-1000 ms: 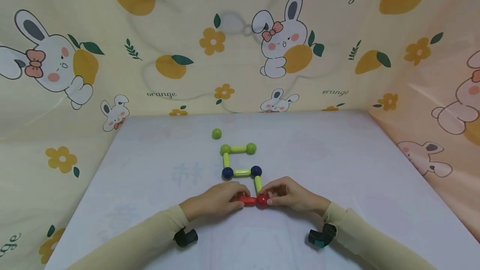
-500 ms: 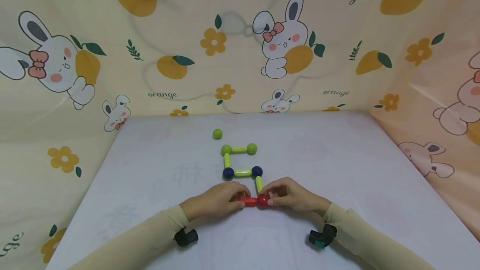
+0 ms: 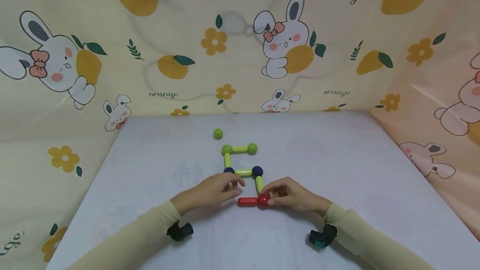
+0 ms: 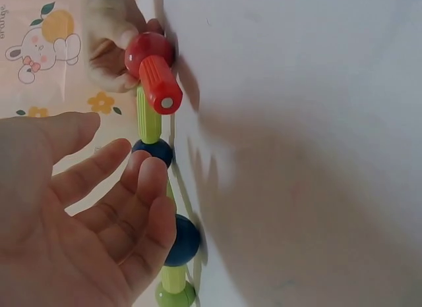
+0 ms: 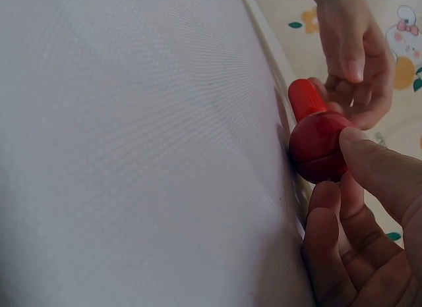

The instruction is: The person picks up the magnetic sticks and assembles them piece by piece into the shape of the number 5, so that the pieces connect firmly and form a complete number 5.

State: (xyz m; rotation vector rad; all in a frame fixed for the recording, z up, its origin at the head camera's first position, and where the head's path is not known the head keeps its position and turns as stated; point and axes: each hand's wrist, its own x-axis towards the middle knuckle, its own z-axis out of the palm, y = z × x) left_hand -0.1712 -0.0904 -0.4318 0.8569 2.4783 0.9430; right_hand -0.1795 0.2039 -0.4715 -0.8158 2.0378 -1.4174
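Note:
My right hand [image 3: 294,195] pinches a red ball [image 5: 321,147] between thumb and fingers. A red magnetic rod [image 3: 247,201] sticks out from that ball to the left, its metal tip showing in the left wrist view. From the ball, a yellow-green rod [image 3: 259,184] runs back to a dark blue ball [image 3: 257,171]. My left hand [image 3: 210,193] is off the red rod, held just beyond its free end with loosely bent fingers and nothing in them. It partly covers the other dark blue ball [image 4: 182,240] in the head view.
Further back, yellow-green rods join the blue balls to a green ball [image 3: 226,150] and another green ball [image 3: 252,148]. A loose green ball [image 3: 218,133] lies behind them on the white tabletop [image 3: 337,157]. A printed cloth [image 3: 240,53] hangs around the table.
My left hand has let go of the red rod and moved away to the left and back. The right hand keeps its hold on the red ball.

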